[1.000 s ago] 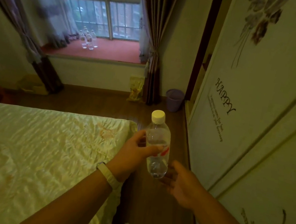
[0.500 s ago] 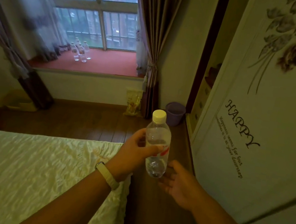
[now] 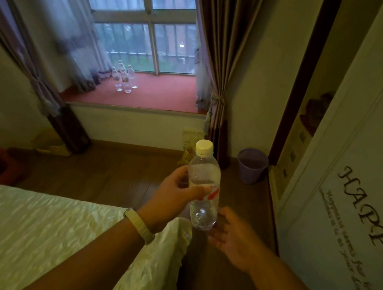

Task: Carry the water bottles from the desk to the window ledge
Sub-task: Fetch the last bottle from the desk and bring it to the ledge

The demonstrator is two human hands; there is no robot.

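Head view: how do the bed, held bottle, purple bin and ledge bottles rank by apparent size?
1. Bed.
2. Held bottle, enlarged by nearness to the camera.
3. Bin.
4. Ledge bottles, each tiny, being farthest.

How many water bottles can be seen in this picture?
About 5. One bottle is in the left hand; four bottles stand close together on the ledge. They overlap, so some may be hidden.
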